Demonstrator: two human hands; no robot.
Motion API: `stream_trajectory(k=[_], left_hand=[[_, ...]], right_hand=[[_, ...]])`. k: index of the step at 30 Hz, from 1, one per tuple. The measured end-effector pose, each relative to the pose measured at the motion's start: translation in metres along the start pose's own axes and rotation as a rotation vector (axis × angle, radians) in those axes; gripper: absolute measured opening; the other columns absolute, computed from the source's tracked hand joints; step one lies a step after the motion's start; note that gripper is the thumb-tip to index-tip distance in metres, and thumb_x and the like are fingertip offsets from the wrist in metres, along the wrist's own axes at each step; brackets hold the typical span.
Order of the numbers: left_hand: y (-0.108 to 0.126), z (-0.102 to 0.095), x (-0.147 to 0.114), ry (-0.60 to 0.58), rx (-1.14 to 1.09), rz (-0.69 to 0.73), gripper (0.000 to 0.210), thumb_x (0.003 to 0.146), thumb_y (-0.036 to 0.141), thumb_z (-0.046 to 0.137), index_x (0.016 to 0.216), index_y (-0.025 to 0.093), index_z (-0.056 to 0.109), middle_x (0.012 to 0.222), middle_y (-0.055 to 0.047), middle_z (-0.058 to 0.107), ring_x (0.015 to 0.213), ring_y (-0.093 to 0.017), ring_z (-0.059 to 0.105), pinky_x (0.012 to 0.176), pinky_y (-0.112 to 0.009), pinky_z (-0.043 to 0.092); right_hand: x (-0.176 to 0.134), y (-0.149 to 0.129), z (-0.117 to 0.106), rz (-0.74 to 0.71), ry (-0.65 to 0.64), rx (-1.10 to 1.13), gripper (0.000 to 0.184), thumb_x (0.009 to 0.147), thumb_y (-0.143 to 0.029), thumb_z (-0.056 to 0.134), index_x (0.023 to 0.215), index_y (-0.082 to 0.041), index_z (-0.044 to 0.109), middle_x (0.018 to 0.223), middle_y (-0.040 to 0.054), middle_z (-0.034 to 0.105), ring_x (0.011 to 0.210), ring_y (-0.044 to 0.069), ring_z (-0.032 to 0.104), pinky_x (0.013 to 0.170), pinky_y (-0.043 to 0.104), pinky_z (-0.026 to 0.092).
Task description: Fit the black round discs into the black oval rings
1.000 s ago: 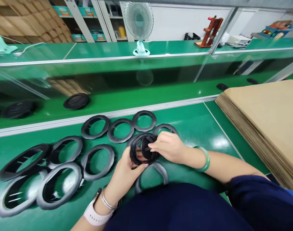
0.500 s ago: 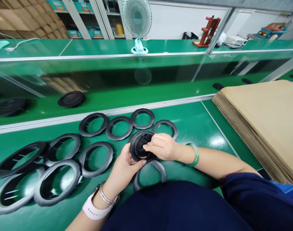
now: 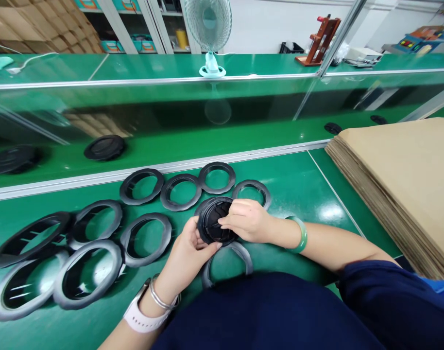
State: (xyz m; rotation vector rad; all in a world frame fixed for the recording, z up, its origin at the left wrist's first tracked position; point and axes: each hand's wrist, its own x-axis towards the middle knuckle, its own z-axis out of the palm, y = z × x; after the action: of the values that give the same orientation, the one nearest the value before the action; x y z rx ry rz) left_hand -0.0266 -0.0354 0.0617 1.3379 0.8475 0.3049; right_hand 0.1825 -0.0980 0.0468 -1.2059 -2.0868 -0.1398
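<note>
My left hand point(image 3: 191, 250) grips a black round plastic part point(image 3: 212, 221) by its lower left rim, thumb at the front edge and fingers underneath. The part is tilted, its face towards me, with a ridged dark disc inside a raised rim. From the right, my right hand point(image 3: 248, 221) is closed, thumb and forefinger pinched together at the disc's middle. Whatever small piece lies between those fingertips is hidden. Close around the part are black rings on the green table, one ring point(image 3: 249, 260) below it and another ring point(image 3: 260, 187) behind my right hand.
Several more black rings point(image 3: 145, 240) cover the table's left side. Beyond a metal rail, a green belt point(image 3: 193, 141) carries black round parts point(image 3: 105, 147). A stack of brown cardboard point(image 3: 397, 170) stands at right. A fan point(image 3: 209, 34) is on the back shelf.
Both hands stay on the round part; my right hand has shifted only slightly at the disc, which now looks darker near its lower edge. The view has moved a little.
</note>
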Motion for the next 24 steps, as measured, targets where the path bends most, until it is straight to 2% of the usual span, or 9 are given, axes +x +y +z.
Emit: stream_trajectory(k=[9,13,16,18,20,22,24], left_hand=[[-0.004,-0.002,-0.002,0.012,0.145,0.036,0.052,0.077,0.031,0.078,0.117,0.022,0.045,0.094,-0.001,0.072,0.085,-0.020,0.070,0.075,-0.030,0.056],[-0.005,-0.001,-0.003,0.022,0.160,0.048,0.053,0.077,0.031,0.077,0.118,0.022,0.044,0.092,-0.001,0.071,0.086,-0.020,0.070,0.074,-0.029,0.055],[-0.005,0.000,-0.004,0.025,0.181,0.065,0.056,0.077,0.031,0.076,0.122,0.021,0.044,0.090,-0.001,0.072,0.083,-0.020,0.070,0.073,-0.029,0.056],[-0.005,0.001,-0.005,0.032,0.192,0.075,0.058,0.077,0.030,0.076,0.123,0.020,0.044,0.087,-0.001,0.072,0.081,-0.020,0.070,0.073,-0.029,0.056],[-0.005,0.002,-0.005,0.036,0.146,0.079,0.058,0.075,0.029,0.078,0.122,0.021,0.044,0.090,-0.002,0.072,0.083,-0.020,0.070,0.073,-0.028,0.057],[-0.005,0.002,-0.006,0.051,0.042,0.083,0.058,0.074,0.029,0.080,0.119,0.022,0.045,0.097,-0.003,0.071,0.090,-0.021,0.071,0.075,-0.028,0.057],[-0.006,0.002,-0.006,0.078,-0.032,0.100,0.058,0.073,0.029,0.081,0.117,0.022,0.045,0.103,-0.004,0.070,0.095,-0.021,0.070,0.078,-0.028,0.058]], right_hand=[[0.003,-0.007,-0.004,0.005,-0.052,-0.041,0.024,0.105,-0.025,0.045,0.100,-0.014,0.067,0.075,0.0036,0.050,0.072,0.017,0.044,0.065,0.030,0.037],[0.005,-0.014,-0.004,0.038,-0.154,-0.148,0.027,0.103,-0.020,0.046,0.122,-0.008,0.060,0.079,0.0055,0.050,0.074,0.020,0.044,0.065,0.031,0.039],[0.009,-0.021,-0.007,0.036,-0.251,-0.199,0.030,0.099,-0.017,0.047,0.123,-0.004,0.059,0.084,0.0091,0.052,0.078,0.022,0.045,0.066,0.034,0.042],[0.011,-0.025,-0.012,0.038,-0.270,-0.198,0.030,0.098,-0.016,0.047,0.121,-0.002,0.059,0.085,0.0103,0.054,0.079,0.023,0.046,0.065,0.036,0.043],[0.013,-0.028,-0.018,0.031,-0.192,-0.155,0.028,0.100,-0.019,0.048,0.120,-0.005,0.060,0.089,0.0109,0.056,0.084,0.023,0.048,0.068,0.037,0.044],[0.012,-0.027,-0.023,0.061,-0.010,-0.069,0.029,0.102,-0.023,0.048,0.125,-0.010,0.058,0.101,0.0118,0.058,0.097,0.024,0.051,0.080,0.040,0.046],[0.011,-0.024,-0.024,0.209,0.157,0.042,0.035,0.103,-0.026,0.049,0.135,-0.014,0.052,0.114,0.0129,0.057,0.110,0.025,0.049,0.093,0.044,0.044]])
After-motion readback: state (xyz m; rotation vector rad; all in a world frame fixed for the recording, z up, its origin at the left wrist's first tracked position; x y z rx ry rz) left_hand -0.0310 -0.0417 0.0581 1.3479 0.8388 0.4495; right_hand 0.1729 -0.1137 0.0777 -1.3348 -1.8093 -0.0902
